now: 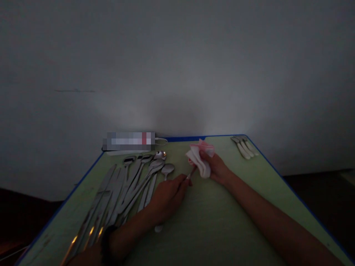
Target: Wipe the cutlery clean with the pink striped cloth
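Observation:
My left hand (169,193) is closed on the thin metal handle of a piece of cutlery (191,172), just right of the table's middle. The far end of that piece is covered by a white and pink cloth (202,159), so its kind does not show. Gathered in the fingers of my right hand (218,168), the cloth is bunched around the covered end. Beside my left hand a spoon (168,169) lies on the table, its handle partly under the hand.
Several knives (107,181) and spoons (156,164) lie spread across the left of the green, blue-edged table (233,221). A small group of cutlery (244,147) sits at the far right corner. A blurred-out box (129,141) with a white cable (161,139) stands by the wall.

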A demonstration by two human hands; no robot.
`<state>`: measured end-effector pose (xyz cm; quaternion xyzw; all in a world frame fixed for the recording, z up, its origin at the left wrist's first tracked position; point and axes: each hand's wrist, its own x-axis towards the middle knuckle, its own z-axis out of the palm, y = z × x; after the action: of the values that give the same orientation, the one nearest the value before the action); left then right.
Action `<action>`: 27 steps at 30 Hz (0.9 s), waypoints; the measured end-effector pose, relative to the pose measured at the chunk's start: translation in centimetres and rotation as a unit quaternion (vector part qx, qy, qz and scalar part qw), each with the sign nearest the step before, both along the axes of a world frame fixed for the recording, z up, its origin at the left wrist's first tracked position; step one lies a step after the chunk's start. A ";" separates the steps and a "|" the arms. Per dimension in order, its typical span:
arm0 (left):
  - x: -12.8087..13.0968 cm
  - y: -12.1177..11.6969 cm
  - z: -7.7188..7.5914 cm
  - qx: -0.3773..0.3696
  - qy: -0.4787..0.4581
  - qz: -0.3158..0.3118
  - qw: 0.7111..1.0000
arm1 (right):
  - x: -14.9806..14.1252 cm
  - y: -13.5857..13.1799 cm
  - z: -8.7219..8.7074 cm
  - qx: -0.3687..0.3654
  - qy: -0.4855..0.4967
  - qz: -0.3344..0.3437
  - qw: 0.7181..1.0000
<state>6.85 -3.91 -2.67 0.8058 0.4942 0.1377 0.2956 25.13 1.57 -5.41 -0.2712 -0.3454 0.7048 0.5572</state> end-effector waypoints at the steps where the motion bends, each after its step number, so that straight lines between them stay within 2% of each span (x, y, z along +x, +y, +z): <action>1: 0.0 0.0 0.0 0.000 0.000 -0.003 1.000 | -0.1 -0.1 0.0 0.006 -0.013 -0.002 1.000; 4: -0.1 0.0 0.1 -0.008 -0.006 -0.010 1.000 | -0.2 -0.2 0.3 0.001 -0.021 -0.024 0.999; 10: 0.0 0.2 0.2 -0.035 -0.043 0.000 0.998 | -0.6 0.1 0.0 -0.064 0.029 -0.088 0.994; 16: 0.1 0.6 0.3 -0.043 -0.052 0.006 0.998 | -1.1 0.3 0.1 -0.037 0.072 -0.128 0.988; 18: 0.0 0.7 0.3 -0.044 -0.046 0.008 0.998 | -1.1 0.3 0.1 -0.045 0.068 -0.123 0.989; 22: 0.0 0.7 0.3 -0.036 -0.043 0.014 0.998 | -0.6 0.1 0.2 -0.043 0.046 -0.065 0.996; 27: 0.0 0.5 0.2 -0.026 -0.052 0.024 0.998 | -0.3 0.0 0.6 -0.067 0.073 -0.056 0.993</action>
<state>6.89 -3.39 -2.47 0.7776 0.5007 0.1741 0.3382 24.87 1.60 -4.85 -0.2747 -0.2398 0.7120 0.6001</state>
